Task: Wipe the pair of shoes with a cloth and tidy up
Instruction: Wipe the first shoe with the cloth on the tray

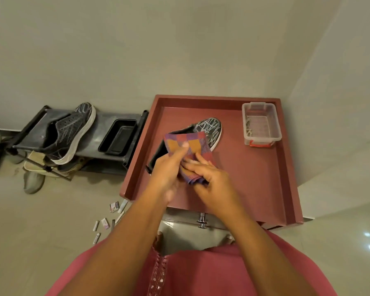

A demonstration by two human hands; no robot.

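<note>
Maroon rimmed table [286, 167] carries one black sneaker [209, 129] with white scribble lines, toe toward the far right. Black shoe rack [107, 122] to the left holds the second sneaker [73, 133], tilted, beside a black tray [118, 137]. Clear plastic box [261, 124] with red clips sits in the table's far right corner. Checked cloth [188, 146] is over the table sneaker. Left hand [169, 169] pinches the cloth, right hand [214, 180] fingers curl round its lower fold.
</note>
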